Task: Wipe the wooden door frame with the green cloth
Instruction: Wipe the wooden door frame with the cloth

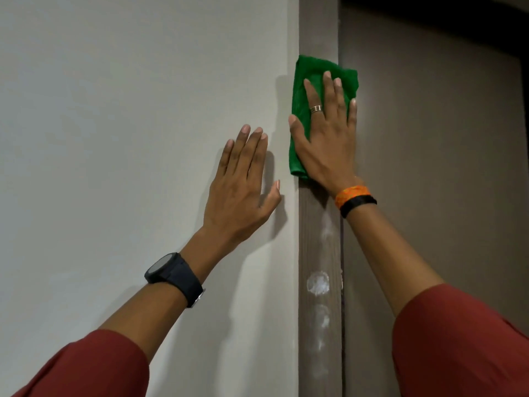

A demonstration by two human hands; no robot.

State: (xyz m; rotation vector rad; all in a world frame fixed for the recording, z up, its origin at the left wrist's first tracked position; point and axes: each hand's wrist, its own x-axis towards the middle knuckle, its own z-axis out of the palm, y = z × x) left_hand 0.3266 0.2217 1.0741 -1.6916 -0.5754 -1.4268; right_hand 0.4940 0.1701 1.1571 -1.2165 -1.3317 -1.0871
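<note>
The wooden door frame (319, 253) runs as a grey-brown vertical strip right of centre, with white smudges along its lower part. A folded green cloth (309, 78) lies flat against the frame high up. My right hand (326, 138) presses on the cloth with fingers spread, palm covering its lower right part. My left hand (243, 184) rests flat on the white wall just left of the frame, fingers apart, holding nothing.
A plain white wall (128, 138) fills the left side. To the right of the frame stands a brown door surface (435, 153), dark at the top. My forearms reach up from the bottom corners in red sleeves.
</note>
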